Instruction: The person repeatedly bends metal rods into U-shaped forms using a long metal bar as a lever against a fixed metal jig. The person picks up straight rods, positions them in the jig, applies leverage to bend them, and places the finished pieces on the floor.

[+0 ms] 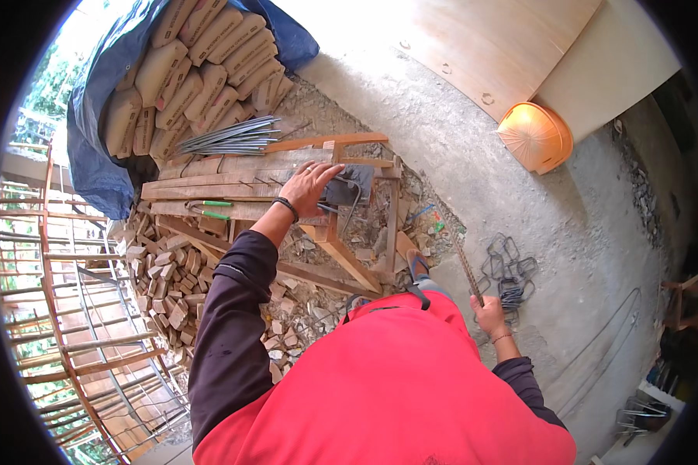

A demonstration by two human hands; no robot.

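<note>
My left hand [309, 188] rests flat on the near end of a rough wooden workbench [233, 189], its fingers stretched out over a dark metal plate [363, 176]. Beside those fingers, a bent steel bar [357, 195] sticks out at the plate. In my right hand [489, 316], held low at my right side, is a ribbed steel bar [466, 267] that slants up and away. On the bench lie a bundle of straight cut steel rods [236, 135] and a green-handled pair of pincers [213, 204].
Bent wire stirrups [509, 263] lie on the concrete floor at right. An orange helmet [533, 138] sits by a plywood sheet [488, 46]. Cement bags [209, 93] under a blue tarp [93, 132] stand far left, above a brick pile [163, 291]. Rubble surrounds the bench legs.
</note>
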